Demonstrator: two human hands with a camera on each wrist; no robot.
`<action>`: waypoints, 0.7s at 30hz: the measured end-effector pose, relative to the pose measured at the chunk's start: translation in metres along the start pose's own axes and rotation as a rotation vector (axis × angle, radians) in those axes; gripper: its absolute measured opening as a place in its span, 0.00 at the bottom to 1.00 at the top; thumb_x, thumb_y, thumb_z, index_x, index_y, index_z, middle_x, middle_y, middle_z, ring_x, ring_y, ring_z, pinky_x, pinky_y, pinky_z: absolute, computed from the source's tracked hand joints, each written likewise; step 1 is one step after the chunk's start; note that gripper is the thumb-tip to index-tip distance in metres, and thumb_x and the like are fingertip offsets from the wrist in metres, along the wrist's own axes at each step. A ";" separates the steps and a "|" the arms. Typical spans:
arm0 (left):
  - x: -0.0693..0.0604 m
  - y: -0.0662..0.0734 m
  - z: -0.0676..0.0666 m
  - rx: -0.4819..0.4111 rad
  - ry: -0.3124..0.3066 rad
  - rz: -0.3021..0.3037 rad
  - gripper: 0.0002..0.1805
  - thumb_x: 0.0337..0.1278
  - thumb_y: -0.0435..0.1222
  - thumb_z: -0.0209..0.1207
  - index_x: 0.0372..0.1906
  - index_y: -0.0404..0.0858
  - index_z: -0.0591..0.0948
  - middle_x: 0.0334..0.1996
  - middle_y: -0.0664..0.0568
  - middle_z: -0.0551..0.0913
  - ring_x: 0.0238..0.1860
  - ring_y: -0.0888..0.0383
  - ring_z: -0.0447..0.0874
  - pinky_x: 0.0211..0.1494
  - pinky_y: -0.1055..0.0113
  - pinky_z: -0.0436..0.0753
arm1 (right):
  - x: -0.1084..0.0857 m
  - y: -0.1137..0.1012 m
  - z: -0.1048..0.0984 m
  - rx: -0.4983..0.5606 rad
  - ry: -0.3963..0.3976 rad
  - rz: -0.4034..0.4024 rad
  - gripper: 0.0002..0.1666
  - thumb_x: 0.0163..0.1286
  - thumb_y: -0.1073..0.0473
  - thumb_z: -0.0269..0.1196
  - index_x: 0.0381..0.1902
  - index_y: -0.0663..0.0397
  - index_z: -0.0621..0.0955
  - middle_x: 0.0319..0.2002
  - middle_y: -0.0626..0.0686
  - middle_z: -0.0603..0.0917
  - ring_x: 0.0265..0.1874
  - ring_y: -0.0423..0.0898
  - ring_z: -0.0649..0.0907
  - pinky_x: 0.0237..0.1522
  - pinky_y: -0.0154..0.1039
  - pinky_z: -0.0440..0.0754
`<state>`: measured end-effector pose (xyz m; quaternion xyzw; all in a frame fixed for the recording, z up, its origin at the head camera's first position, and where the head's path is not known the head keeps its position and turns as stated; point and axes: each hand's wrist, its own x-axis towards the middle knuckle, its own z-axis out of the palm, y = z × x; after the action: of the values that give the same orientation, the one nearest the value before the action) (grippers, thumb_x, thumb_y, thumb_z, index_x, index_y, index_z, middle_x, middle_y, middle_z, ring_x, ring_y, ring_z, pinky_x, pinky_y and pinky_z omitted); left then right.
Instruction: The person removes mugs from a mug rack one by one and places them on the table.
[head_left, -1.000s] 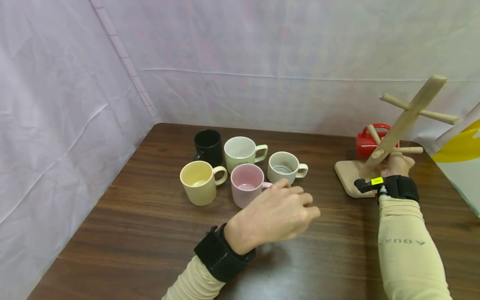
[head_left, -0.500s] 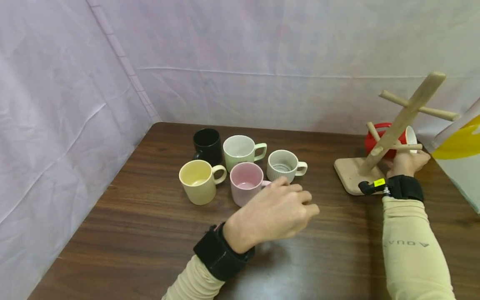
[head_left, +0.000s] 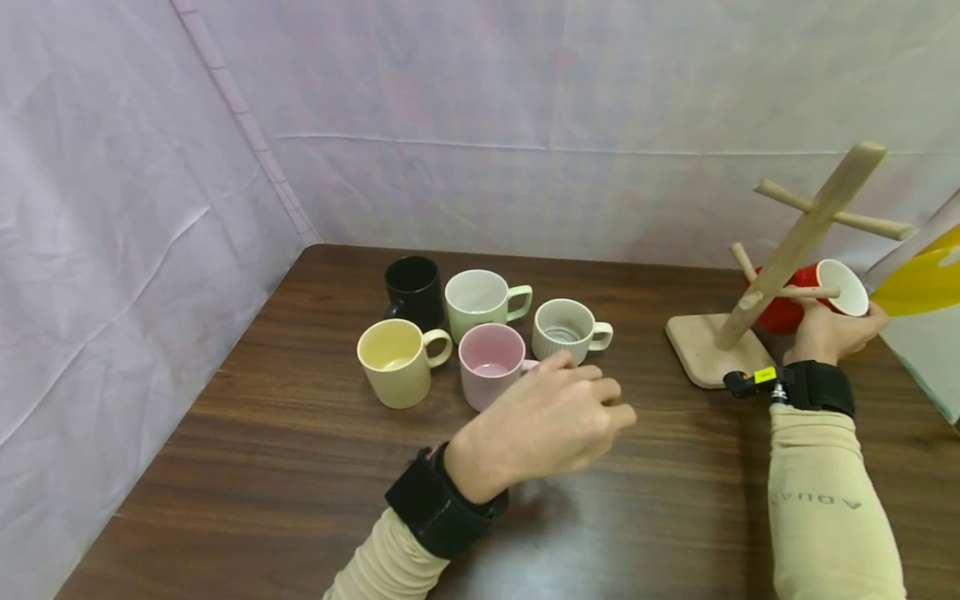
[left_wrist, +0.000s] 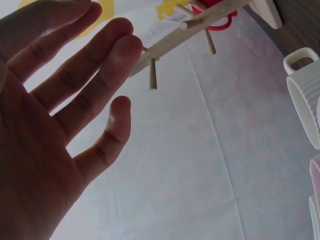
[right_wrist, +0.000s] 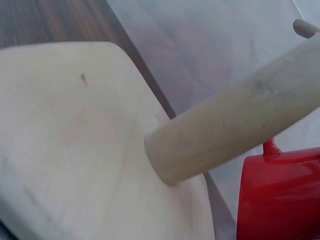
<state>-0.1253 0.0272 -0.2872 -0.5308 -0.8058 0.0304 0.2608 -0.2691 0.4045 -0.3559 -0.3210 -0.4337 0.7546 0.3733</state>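
On the right, my right hand (head_left: pixel 828 335) grips a red mug (head_left: pixel 780 317) beside the wooden mug tree (head_left: pixel 780 254). The mug lies tilted behind the lower pegs, its white inside facing right. Whether its handle touches a peg is hidden by the post. In the right wrist view the red mug (right_wrist: pixel 280 195) shows beyond the post (right_wrist: pixel 225 125); the hand is out of sight there. My left hand (head_left: pixel 547 421) hovers with loosely bent fingers, holding nothing, in front of a pink mug (head_left: pixel 483 375) and a ribbed white cup (head_left: pixel 558 340). Its spread fingers show in the left wrist view.
A yellow mug (head_left: pixel 397 375), a black mug (head_left: pixel 415 292) and a pale green mug (head_left: pixel 474 312) stand upright at the table's middle left. White cloth (head_left: pixel 525 100) hangs behind the table. Something yellow (head_left: pixel 922 279) is at the far right edge.
My right hand has moved right with the red mug, from behind the post toward the right side. The mug has turned, so its white inside now shows. The left hand stays almost still.
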 end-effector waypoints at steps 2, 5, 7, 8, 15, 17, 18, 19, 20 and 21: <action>0.000 0.000 0.000 -0.004 -0.003 0.001 0.09 0.63 0.36 0.57 0.30 0.53 0.82 0.26 0.64 0.78 0.35 0.61 0.81 0.44 0.65 0.75 | -0.001 0.000 -0.002 -0.002 -0.001 -0.007 0.47 0.53 0.78 0.73 0.67 0.45 0.67 0.64 0.42 0.70 0.62 0.34 0.70 0.58 0.22 0.65; 0.000 0.000 0.000 -0.007 -0.007 0.001 0.09 0.63 0.36 0.57 0.30 0.53 0.83 0.27 0.64 0.79 0.35 0.61 0.81 0.44 0.65 0.75 | -0.002 0.000 -0.004 -0.007 -0.005 -0.023 0.51 0.51 0.76 0.75 0.69 0.46 0.67 0.65 0.42 0.70 0.63 0.35 0.69 0.59 0.22 0.64; 0.000 -0.001 0.000 -0.005 -0.008 -0.001 0.09 0.64 0.37 0.57 0.30 0.53 0.83 0.27 0.64 0.79 0.36 0.62 0.81 0.44 0.65 0.76 | -0.002 -0.001 -0.005 -0.015 -0.003 -0.033 0.52 0.48 0.75 0.77 0.69 0.45 0.68 0.65 0.42 0.71 0.63 0.35 0.69 0.60 0.23 0.64; -0.001 -0.001 0.000 -0.005 -0.006 -0.002 0.09 0.64 0.37 0.57 0.30 0.53 0.83 0.27 0.64 0.79 0.36 0.62 0.81 0.44 0.65 0.76 | -0.002 -0.001 -0.006 -0.018 -0.002 -0.040 0.53 0.48 0.75 0.78 0.69 0.46 0.68 0.64 0.43 0.71 0.63 0.35 0.69 0.60 0.23 0.64; -0.001 -0.001 0.000 -0.002 0.004 -0.002 0.10 0.64 0.36 0.56 0.28 0.52 0.82 0.26 0.63 0.78 0.35 0.61 0.80 0.44 0.64 0.75 | -0.004 0.000 -0.010 -0.026 -0.006 -0.073 0.58 0.39 0.78 0.81 0.67 0.46 0.69 0.64 0.44 0.71 0.63 0.36 0.69 0.60 0.23 0.65; -0.001 -0.001 0.000 -0.005 0.005 -0.001 0.10 0.64 0.36 0.56 0.28 0.52 0.81 0.26 0.63 0.78 0.35 0.61 0.80 0.44 0.64 0.75 | -0.005 0.000 -0.012 -0.029 -0.004 -0.084 0.58 0.37 0.79 0.81 0.66 0.46 0.70 0.64 0.44 0.72 0.63 0.36 0.69 0.59 0.23 0.65; -0.001 -0.001 0.000 -0.005 0.006 0.000 0.10 0.64 0.36 0.56 0.28 0.52 0.81 0.26 0.63 0.78 0.35 0.61 0.80 0.44 0.64 0.75 | -0.005 0.000 -0.012 -0.032 -0.004 -0.090 0.58 0.37 0.79 0.81 0.66 0.46 0.70 0.63 0.44 0.72 0.62 0.36 0.69 0.59 0.23 0.65; -0.001 -0.001 0.000 -0.005 0.006 0.001 0.10 0.64 0.36 0.56 0.28 0.52 0.81 0.26 0.63 0.78 0.35 0.61 0.80 0.44 0.64 0.75 | -0.006 -0.001 -0.013 -0.034 -0.003 -0.097 0.57 0.37 0.79 0.80 0.66 0.47 0.70 0.63 0.44 0.72 0.62 0.36 0.70 0.59 0.23 0.66; -0.001 -0.001 0.000 -0.006 0.004 0.001 0.10 0.64 0.36 0.56 0.29 0.52 0.81 0.26 0.63 0.78 0.35 0.61 0.80 0.44 0.64 0.75 | -0.006 -0.001 -0.014 -0.039 -0.001 -0.105 0.57 0.37 0.79 0.80 0.66 0.47 0.71 0.63 0.44 0.72 0.62 0.36 0.70 0.59 0.23 0.66; -0.001 -0.002 0.000 -0.006 0.003 0.001 0.09 0.64 0.36 0.56 0.29 0.51 0.81 0.26 0.63 0.78 0.36 0.61 0.80 0.45 0.64 0.76 | -0.007 -0.002 -0.015 -0.046 0.001 -0.114 0.57 0.37 0.79 0.80 0.66 0.47 0.71 0.63 0.44 0.73 0.62 0.36 0.70 0.59 0.23 0.65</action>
<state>-0.1263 0.0257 -0.2867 -0.5321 -0.8052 0.0275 0.2602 -0.2531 0.4055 -0.3594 -0.3046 -0.4682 0.7220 0.4083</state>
